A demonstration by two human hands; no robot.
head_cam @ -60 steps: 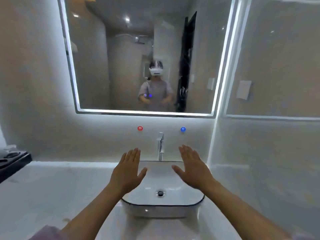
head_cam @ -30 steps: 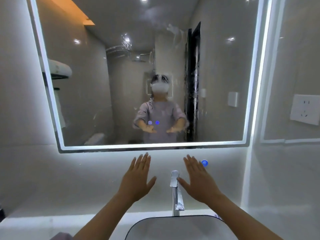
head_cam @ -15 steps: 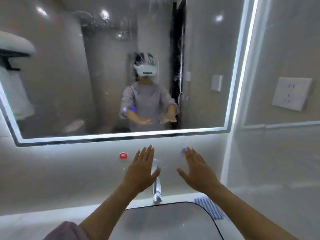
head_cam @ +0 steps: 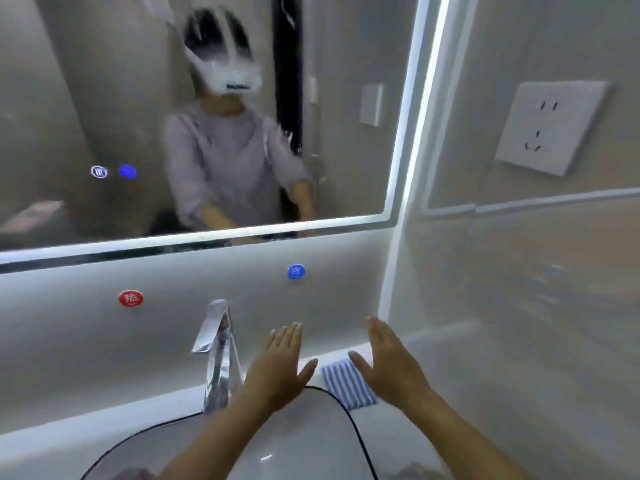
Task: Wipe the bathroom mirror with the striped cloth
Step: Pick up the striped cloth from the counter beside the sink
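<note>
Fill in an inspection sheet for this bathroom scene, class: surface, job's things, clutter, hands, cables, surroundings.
Surface: white counter around a basin.
Job's things: striped cloth lying folded right of the basin; mirror above, streaked.
Clutter: nothing seen.
Hands: left hand and right hand open, flat, empty, either side of the cloth.
Cables: nothing seen.
Surroundings: tap, red button, blue button, wall socket.

Pale glossy walls (head_cam: 519, 271), white socket (head_cam: 550, 128)
</note>
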